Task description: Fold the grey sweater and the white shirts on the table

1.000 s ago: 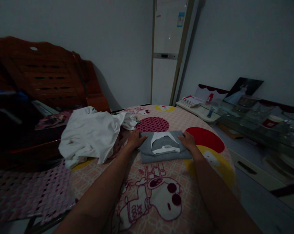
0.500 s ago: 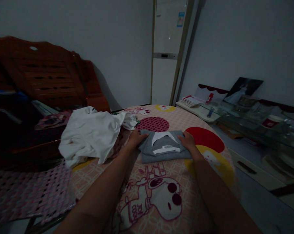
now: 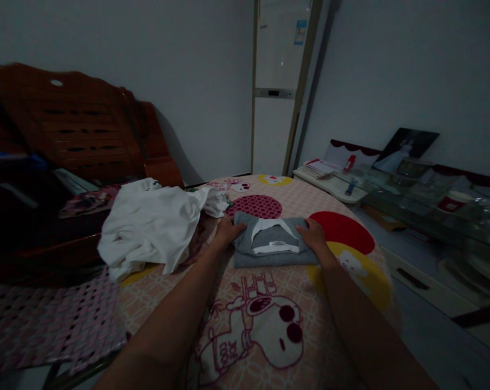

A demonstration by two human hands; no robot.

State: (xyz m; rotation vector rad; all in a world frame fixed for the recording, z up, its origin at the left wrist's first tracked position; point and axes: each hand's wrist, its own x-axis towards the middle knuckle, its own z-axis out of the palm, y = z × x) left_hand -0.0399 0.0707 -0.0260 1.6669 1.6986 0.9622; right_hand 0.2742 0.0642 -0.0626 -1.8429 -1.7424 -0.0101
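Note:
A folded grey shirt (image 3: 275,259) with a white neckband lies on the round table (image 3: 326,346), which has a patterned pink cloth on it. My left hand (image 3: 227,232) grips the shirt's left edge, thumb on top and the other fingers partly hidden. At the opposite edge, my right hand (image 3: 313,234) holds the fabric in the same way. To the left of my left hand, a crumpled white garment (image 3: 151,222) is heaped at the table's side.
A wooden bench (image 3: 78,119) stands at the left, with a woven pink mat (image 3: 50,319) in front. On the right is a glass-topped cabinet (image 3: 411,200) with papers, a paper cup and a photo. A tall white air conditioner (image 3: 274,130) stands in the corner.
The shirt's left edge has risen slightly and its near edge has shifted a little away from me. Both hands keep hold of it in nearly the same places.

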